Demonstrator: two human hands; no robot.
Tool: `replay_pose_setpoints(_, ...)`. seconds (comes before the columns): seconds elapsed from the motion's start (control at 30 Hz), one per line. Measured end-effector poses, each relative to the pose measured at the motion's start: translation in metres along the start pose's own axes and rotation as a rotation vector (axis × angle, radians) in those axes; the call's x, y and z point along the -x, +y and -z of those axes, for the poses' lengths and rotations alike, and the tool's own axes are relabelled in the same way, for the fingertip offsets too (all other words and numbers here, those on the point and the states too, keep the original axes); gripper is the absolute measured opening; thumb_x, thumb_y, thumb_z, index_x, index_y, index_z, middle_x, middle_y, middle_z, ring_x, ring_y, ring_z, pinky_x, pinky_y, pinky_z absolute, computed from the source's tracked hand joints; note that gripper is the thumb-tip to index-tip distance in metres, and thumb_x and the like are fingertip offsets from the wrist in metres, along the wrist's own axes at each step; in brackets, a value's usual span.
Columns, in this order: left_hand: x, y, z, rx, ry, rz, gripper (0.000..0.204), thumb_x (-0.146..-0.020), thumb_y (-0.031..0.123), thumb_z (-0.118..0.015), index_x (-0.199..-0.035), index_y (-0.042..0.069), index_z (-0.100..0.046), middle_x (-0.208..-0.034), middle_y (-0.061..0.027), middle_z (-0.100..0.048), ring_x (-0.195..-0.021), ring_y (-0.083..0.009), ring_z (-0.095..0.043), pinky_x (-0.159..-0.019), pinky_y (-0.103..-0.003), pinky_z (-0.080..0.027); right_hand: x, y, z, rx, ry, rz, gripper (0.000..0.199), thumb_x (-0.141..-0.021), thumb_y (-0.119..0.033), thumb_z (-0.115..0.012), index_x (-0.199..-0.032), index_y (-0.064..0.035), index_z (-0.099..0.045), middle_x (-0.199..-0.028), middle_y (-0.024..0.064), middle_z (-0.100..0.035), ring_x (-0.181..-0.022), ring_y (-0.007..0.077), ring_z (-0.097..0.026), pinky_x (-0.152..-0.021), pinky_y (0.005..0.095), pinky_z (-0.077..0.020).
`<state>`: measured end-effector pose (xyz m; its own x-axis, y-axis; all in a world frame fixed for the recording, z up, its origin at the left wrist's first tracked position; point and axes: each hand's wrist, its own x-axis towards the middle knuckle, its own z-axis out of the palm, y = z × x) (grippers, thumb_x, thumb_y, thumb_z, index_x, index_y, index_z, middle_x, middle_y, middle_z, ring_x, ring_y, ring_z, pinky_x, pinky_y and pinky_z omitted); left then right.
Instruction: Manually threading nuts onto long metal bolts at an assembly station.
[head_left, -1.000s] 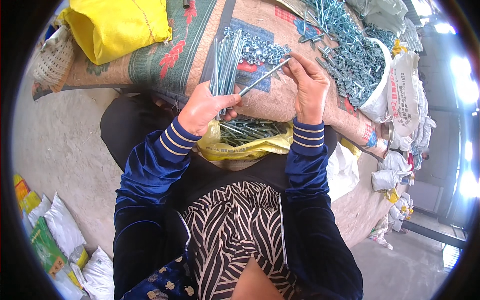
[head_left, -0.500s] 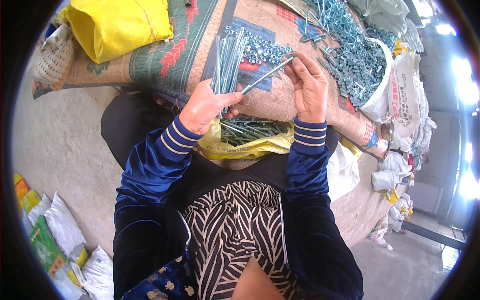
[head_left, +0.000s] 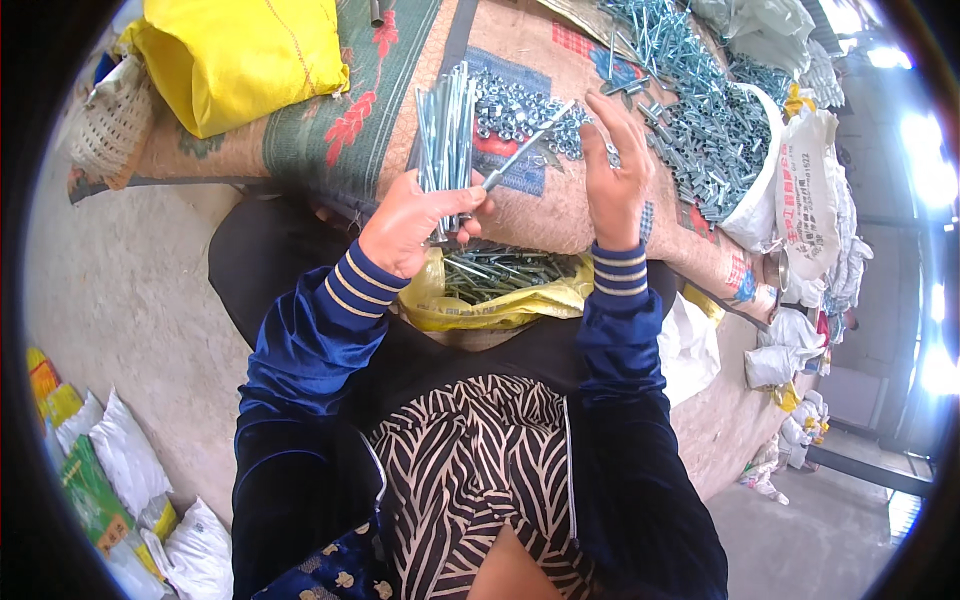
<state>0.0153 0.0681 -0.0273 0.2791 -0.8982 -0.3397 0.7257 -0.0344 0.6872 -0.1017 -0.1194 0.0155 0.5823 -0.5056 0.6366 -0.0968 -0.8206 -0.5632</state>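
My left hand (head_left: 412, 222) grips a bundle of long silver bolts (head_left: 447, 130) standing upright, plus one slanted bolt (head_left: 525, 148) reaching right. My right hand (head_left: 612, 170) is at the far end of that slanted bolt, fingers pinched near its tip, just over a heap of small silver nuts (head_left: 515, 108). In my lap below both hands, a yellow bag (head_left: 500, 300) holds more long bolts. Whether the right fingers hold a nut is too small to tell.
A large pile of bolts (head_left: 690, 100) spills from a white sack (head_left: 800, 180) at the right. A yellow sack (head_left: 240, 55) lies top left on woven matting (head_left: 330, 130). White and green bags (head_left: 110, 470) sit on the concrete floor at lower left.
My right hand has slid from higher on the slanted bolt to its upper tip over the nuts. The left hand keeps the bundle in the same grip.
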Motion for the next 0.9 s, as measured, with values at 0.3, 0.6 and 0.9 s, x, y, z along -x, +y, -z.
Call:
replay_pose_setpoints(0.3, 0.0, 0.002, 0.004, -0.108, 0.038, -0.082, 0.022, -0.083, 0.01, -0.065, -0.102, 0.003, -0.056, -0.082, -0.0079, -0.064, -0.062, -0.0112, -0.057, -0.057, -0.024, -0.047, 0.007, 0.039, -0.022, 0.665, -0.12, 0.225, 0.015, -0.074, -0.013, -0.071, -0.089, -0.0114, -0.07, -0.113, 0.0094, -0.062, -0.116, 0.0299, -0.05, -0.095, 0.0422, -0.0376)
replay_pose_setpoints(0.6, 0.0, 0.0, -0.004, -0.168, 0.017, -0.012, 0.022, -0.081, 0.01, -0.066, -0.1, 0.002, -0.057, -0.08, -0.0087, -0.064, -0.061, -0.0119, -0.057, -0.056, -0.024, -0.047, -0.001, 0.017, 0.022, -0.737, -0.141, -0.525, 0.015, -0.084, -0.001, -0.064, -0.099, 0.0037, -0.064, -0.093, 0.0097, -0.067, -0.08, 0.0123, -0.064, -0.074, 0.0239, -0.0524)
replay_pose_setpoints(0.9, -0.004, -0.012, -0.013, -0.27, -0.006, -0.162, 0.02, -0.082, 0.006, -0.066, -0.1, 0.0, -0.06, -0.078, -0.0058, -0.063, -0.062, -0.0107, -0.057, -0.057, -0.023, -0.046, 0.021, 0.016, 0.04, -0.949, -0.311, -0.757, 0.021, -0.086, -0.004, -0.064, -0.105, 0.0018, -0.062, -0.093, 0.0056, -0.063, -0.077, 0.0114, -0.059, -0.071, 0.0243, -0.0495)
